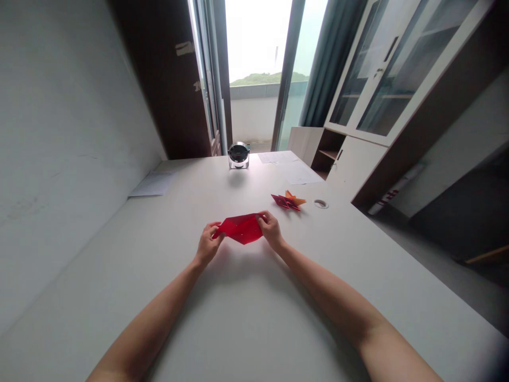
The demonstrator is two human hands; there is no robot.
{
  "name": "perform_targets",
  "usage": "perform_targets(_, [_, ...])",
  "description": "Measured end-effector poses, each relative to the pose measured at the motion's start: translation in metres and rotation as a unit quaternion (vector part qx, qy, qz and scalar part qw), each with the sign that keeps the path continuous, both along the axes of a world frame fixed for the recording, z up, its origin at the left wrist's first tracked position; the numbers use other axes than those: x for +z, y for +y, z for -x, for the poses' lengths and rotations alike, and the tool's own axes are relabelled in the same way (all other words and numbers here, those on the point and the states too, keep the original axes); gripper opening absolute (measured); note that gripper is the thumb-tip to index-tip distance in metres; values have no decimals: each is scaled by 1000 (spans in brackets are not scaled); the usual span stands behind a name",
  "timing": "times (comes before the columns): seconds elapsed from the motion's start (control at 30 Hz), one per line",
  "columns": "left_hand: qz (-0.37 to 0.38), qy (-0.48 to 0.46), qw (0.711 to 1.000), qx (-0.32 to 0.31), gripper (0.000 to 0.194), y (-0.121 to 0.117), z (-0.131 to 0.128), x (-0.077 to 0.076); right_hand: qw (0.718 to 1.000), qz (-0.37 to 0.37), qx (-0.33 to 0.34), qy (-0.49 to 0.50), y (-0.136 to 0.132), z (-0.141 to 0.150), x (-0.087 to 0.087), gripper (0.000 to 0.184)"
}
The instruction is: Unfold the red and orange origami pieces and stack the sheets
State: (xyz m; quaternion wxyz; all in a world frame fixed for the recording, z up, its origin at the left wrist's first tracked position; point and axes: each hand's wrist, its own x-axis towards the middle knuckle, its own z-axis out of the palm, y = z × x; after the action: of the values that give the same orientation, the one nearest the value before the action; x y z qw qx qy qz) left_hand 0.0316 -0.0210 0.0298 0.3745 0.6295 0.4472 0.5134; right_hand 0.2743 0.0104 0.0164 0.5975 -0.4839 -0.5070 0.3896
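A folded sheet of red paper (242, 229) is held just above the white table (246, 318), stretched between both hands. My left hand (208, 245) pinches its left corner with fingers closed. My right hand (271, 229) grips the right end, fingers curled over the top edge. The paper has a pointed lower edge between the hands.
Folded red and orange paper pieces (288, 201) lie to the right beyond my hands, next to a round cable hole (321, 203). A small black and silver device (239, 155) stands at the far edge. Loose white sheets (153, 184) lie far left and far right. A cabinet (382, 79) stands on the right.
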Motion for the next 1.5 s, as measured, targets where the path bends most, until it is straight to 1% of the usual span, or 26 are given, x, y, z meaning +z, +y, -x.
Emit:
perform_targets(0.17, [-35, 56, 996, 55, 20, -2, 5, 4, 1000, -5, 7, -5, -1, 1, 1, 29])
perform_targets(0.23, [-24, 57, 996, 67, 22, -4, 5, 5, 1000, -6, 6, -12, 0, 0, 1, 30])
perform_targets(0.33, [6, 40, 998, 55, 23, -7, 4, 6, 1000, -8, 4, -18, 1, -2, 1, 30])
perform_targets(0.43, [14, -2, 998, 62, 23, -6, 3, 4, 1000, -4, 18, -22, 1, -4, 1, 30])
perform_targets(0.53, [30, -62, 994, 87, 27, 0, 6, 0, 998, 20, 54, -18, 0, -3, 1, 30])
perform_targets(0.63, [55, -129, 984, 111, 31, 7, 9, -6, 995, 41, 93, -12, -2, -1, 2, 31])
perform_targets(0.7, [72, -173, 976, 115, 34, 11, 11, -9, 993, 46, 110, -17, -3, 1, 1, 31])
perform_targets(0.77, [86, -210, 967, 113, 38, 13, 12, -11, 993, 36, 109, -29, -4, 2, 0, 31])
perform_targets(0.83, [98, -234, 961, 113, 41, 15, 12, -13, 995, 20, 94, -40, -4, 2, -1, 32])
perform_targets(0.97, [122, -253, 955, 98, 48, 16, 10, -10, 997, 13, 65, -37, -3, 1, -2, 34])
perform_targets(1.07, [120, -254, 959, 49, 53, 11, 6, -3, 998, 20, 56, -18, -2, 0, -2, 36])
perform_targets(1.13, [124, -237, 964, 6, 57, 6, 2, 1, 998, 24, 49, -7, -1, -1, -2, 35])
perform_targets(1.2, [138, -216, 966, -33, 57, 1, -2, 2, 999, 26, 45, 0, 0, -1, -3, 34])
perform_targets(1.27, [148, -209, 965, -56, 53, 0, -4, 0, 998, 28, 50, 9, 1, -1, -4, 33])
perform_targets(1.33, [152, -217, 963, -50, 48, 0, -5, -5, 997, 35, 65, 24, 1, 1, -4, 33])
perform_targets(1.4, [155, -235, 959, -18, 47, 3, -3, -11, 994, 47, 89, 39, -1, 4, -3, 33])
perform_targets(1.5, [158, -260, 952, 25, 51, 9, 2, -16, 985, 81, 146, 48, -7, 7, 1, 38])
